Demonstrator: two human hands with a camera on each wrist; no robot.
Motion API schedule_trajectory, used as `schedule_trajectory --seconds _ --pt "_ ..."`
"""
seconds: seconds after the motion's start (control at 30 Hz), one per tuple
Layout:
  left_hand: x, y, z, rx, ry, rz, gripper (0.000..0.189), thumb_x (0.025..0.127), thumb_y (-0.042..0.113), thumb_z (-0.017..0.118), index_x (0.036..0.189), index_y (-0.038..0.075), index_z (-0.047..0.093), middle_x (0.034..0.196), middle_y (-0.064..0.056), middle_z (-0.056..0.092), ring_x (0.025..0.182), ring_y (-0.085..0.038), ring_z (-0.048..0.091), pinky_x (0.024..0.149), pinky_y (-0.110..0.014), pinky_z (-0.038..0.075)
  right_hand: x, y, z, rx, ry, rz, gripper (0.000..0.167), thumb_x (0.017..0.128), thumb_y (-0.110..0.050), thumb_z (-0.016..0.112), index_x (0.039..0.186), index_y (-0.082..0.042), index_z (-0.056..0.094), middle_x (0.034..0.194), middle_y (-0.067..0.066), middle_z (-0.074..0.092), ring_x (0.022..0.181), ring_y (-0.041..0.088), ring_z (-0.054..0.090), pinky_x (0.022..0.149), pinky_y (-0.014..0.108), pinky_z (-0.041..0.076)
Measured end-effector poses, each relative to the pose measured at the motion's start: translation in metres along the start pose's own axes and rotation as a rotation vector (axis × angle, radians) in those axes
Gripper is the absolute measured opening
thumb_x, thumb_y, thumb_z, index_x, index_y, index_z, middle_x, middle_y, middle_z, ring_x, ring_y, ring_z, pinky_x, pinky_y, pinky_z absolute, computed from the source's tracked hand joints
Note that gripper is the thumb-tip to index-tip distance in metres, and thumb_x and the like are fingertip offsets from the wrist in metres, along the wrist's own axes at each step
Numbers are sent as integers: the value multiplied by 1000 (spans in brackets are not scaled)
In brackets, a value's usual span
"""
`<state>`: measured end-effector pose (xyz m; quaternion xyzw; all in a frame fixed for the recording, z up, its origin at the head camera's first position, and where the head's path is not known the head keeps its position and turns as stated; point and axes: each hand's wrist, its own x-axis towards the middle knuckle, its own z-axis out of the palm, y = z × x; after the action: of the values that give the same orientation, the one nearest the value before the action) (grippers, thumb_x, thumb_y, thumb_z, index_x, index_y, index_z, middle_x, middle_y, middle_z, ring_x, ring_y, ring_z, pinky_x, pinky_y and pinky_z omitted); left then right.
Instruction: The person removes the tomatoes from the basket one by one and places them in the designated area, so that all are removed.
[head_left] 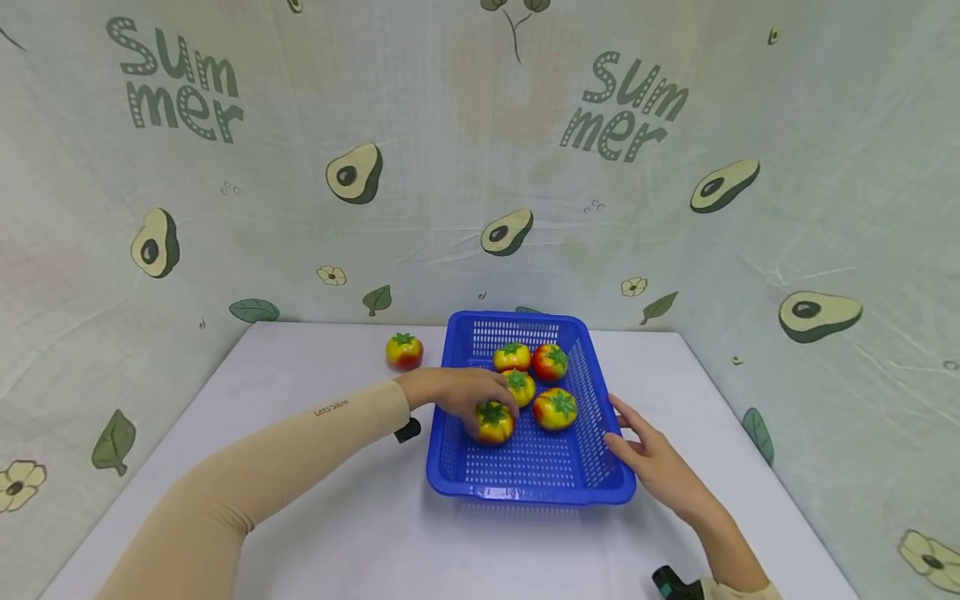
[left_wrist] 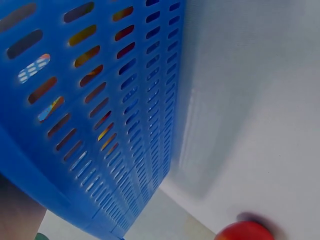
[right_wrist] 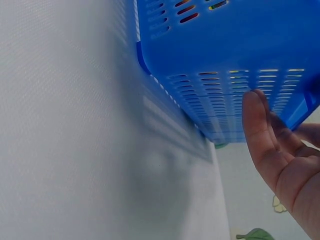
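Note:
A blue plastic basket (head_left: 525,492) with slotted walls stands on the white table. Inside it my left hand (head_left: 468,396) grips a red-and-yellow tomato (head_left: 495,425) with a green leafy top, near the left wall. Close to that hand lie several similar tomatoes, among them one at the right (head_left: 555,409) and one at the back (head_left: 551,362). My right hand (head_left: 660,467) holds the basket's right rim, its fingers along the outer wall in the right wrist view. The left wrist view shows mostly the basket's outer side (left_wrist: 115,110); the left fingers are hidden there.
Another tomato (head_left: 405,352) sits on the table (head_left: 330,533), left of the basket near the back edge. A cloth (head_left: 420,108) printed with avocados and leaves hangs behind and along both sides.

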<state>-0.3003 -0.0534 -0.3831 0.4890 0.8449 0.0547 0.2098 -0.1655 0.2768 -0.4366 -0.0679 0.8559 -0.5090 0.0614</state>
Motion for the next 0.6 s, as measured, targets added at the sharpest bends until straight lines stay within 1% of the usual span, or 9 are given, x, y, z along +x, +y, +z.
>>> schedule_trajectory --seconds 0.1,0.23,0.4,0.6 --pt "0 0 0 -11 -7 13 58 92 16 84 146 28 64 156 1 53 146 -23 47 122 -46 41 0 0 0 -1 -3 11 71 111 -29 58 171 -15 21 148 26 44 125 39 66 94 40 63" --pt "-1 1 0 -18 -8 9 59 92 15 85 146 28 64 155 1 53 146 -23 47 121 -46 43 -1 -1 1 -2 -1 16 72 111 -29 58 171 -15 21 148 26 44 125 39 66 93 40 63" --pt "-1 1 1 -13 -2 5 58 92 17 85 145 31 65 153 3 53 144 -22 48 120 -44 44 -1 -1 1 -2 4 17 72 111 -30 58 171 -15 22 149 26 44 126 40 65 94 41 63" --pt "-3 -1 0 -18 3 30 57 92 16 84 144 29 65 152 1 54 143 -22 48 120 -43 44 0 -2 1 -4 5 23 72 111 -30 58 171 -15 22 150 26 43 126 40 65 94 42 63"
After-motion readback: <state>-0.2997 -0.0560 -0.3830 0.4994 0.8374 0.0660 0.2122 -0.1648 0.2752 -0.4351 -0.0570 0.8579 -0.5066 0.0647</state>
